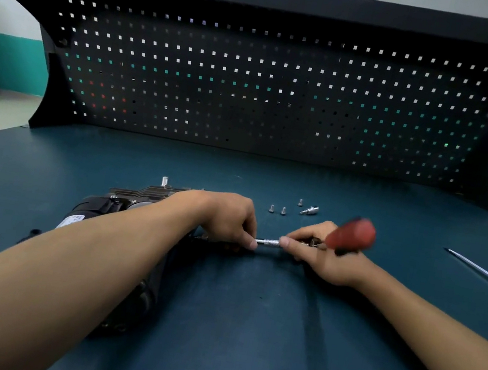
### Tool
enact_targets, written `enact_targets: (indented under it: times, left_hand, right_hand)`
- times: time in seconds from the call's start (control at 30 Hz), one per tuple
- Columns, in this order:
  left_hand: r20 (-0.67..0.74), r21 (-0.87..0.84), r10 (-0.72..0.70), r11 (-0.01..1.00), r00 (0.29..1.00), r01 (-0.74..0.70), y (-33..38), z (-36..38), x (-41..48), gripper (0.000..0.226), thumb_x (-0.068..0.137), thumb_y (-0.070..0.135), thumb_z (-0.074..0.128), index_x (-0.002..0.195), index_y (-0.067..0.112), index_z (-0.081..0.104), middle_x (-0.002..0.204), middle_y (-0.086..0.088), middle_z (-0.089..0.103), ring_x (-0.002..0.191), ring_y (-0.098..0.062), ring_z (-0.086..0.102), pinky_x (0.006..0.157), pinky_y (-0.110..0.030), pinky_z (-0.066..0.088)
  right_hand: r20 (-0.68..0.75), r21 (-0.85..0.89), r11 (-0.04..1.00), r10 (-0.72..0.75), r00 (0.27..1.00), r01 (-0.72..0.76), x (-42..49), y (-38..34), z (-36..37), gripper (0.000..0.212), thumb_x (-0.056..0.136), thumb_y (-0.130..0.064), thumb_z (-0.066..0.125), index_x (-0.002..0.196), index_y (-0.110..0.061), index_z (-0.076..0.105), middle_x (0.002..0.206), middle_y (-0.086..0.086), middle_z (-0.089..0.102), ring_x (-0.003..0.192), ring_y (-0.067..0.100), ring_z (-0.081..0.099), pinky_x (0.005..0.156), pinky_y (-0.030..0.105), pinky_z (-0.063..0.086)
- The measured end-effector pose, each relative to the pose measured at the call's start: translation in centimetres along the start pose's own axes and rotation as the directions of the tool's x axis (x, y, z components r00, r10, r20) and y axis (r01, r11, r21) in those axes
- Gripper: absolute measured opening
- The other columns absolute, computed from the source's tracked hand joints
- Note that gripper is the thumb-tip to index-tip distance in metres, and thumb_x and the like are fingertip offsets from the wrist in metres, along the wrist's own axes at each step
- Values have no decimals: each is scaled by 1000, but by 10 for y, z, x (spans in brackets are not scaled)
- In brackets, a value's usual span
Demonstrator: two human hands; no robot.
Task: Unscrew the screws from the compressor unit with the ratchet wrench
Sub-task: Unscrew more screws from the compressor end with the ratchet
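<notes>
The black compressor unit lies on the blue-green bench, left of centre, largely hidden under my left forearm. My left hand rests over its right end, fingers curled down at the inner end of the wrench's silver shaft. My right hand grips the ratchet wrench; its thumb and fingers pinch the shaft's outer part. The red handle sticks up behind that hand and is motion-blurred. Three loose screws and a small silver bit lie on the bench just behind my hands.
A long thin metal rod lies at the right side of the bench. A black pegboard rises along the back edge. A silver stub stands up from the compressor's far side.
</notes>
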State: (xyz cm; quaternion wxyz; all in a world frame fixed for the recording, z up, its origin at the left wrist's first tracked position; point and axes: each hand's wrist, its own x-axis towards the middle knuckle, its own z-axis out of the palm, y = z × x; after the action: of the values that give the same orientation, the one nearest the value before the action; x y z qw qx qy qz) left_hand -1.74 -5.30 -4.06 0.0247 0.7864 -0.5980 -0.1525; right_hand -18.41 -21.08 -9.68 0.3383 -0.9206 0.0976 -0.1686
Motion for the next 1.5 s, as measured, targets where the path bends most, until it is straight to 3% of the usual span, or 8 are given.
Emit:
enact_targets:
  times: [0.1, 0.3, 0.47, 0.73, 1.0, 1.1, 1.33, 1.5]
  left_hand:
    - [-14, 5, 7, 1000, 1000, -7, -1, 0, 0, 19, 93, 36, 66, 99, 21, 78, 85, 8, 76, 70, -2, 62, 61, -14, 43]
    - [-16, -15, 9, 1000, 1000, -10, -3, 0, 1, 13, 92, 37, 68, 90, 27, 76, 73, 16, 71, 58, 9, 56, 56, -9, 40]
    - [-5, -12, 19, 1000, 1000, -19, -3, -1, 2, 13, 91, 37, 69, 91, 27, 78, 72, 17, 71, 59, 10, 56, 56, -8, 40]
    - [-24, -10, 21, 1000, 1000, -21, -2, -1, 3, 15, 90, 36, 71, 94, 24, 79, 73, 17, 71, 57, 13, 55, 52, -3, 38]
    - [-52, 33, 18, 999, 998, -17, 0, -1, 0, 16, 87, 37, 74, 93, 24, 80, 84, 13, 75, 72, 1, 63, 67, -15, 46]
    - [-52, 33, 24, 999, 998, -22, 1, -2, -1, 16, 85, 38, 75, 92, 24, 80, 82, 13, 75, 75, 1, 63, 70, -18, 48]
    - [-54, 10, 24, 1000, 998, -23, -2, -1, 0, 13, 84, 39, 77, 90, 27, 79, 71, 21, 69, 59, 13, 56, 56, -7, 42]
    - [-65, -33, 13, 999, 998, -15, -3, 1, -2, 16, 82, 38, 79, 90, 24, 78, 81, 14, 74, 75, -2, 66, 71, -23, 52]
  right_hand:
    - [23, 151, 972, 178, 984, -179, 3, -8, 0, 47, 92, -53, 64, 61, -18, 64, 59, -1, 64, 45, 9, 47, 47, 19, 36]
    - [82, 320, 808, 496, 865, -494, 10, -19, -2, 35, 92, -44, 65, 88, -9, 66, 53, 4, 59, 32, 11, 35, 33, 16, 20]
    - [194, 346, 696, 603, 774, -629, 12, -21, -4, 38, 95, -48, 59, 96, -10, 63, 53, 2, 54, 32, 8, 30, 32, 15, 17]
    - [232, 350, 656, 631, 740, -669, 13, -20, -6, 30, 92, -45, 63, 85, -17, 55, 54, 3, 56, 34, 8, 37, 30, 14, 18]
    - [227, 387, 630, 643, 731, -674, 15, -20, -8, 37, 96, -49, 58, 87, -13, 54, 54, 7, 59, 34, 11, 44, 28, 13, 21]
    - [198, 345, 668, 634, 747, -659, 13, -19, -6, 35, 96, -45, 60, 82, -14, 53, 53, 5, 58, 36, 11, 46, 29, 15, 23]
    - [154, 361, 730, 568, 809, -581, 8, -18, -4, 33, 93, -40, 67, 79, -14, 53, 53, 5, 57, 37, 12, 48, 31, 17, 26]
    - [23, 394, 826, 430, 902, -404, 0, -14, 2, 34, 86, -38, 76, 71, -15, 55, 54, 5, 59, 38, 15, 48, 35, 19, 29]
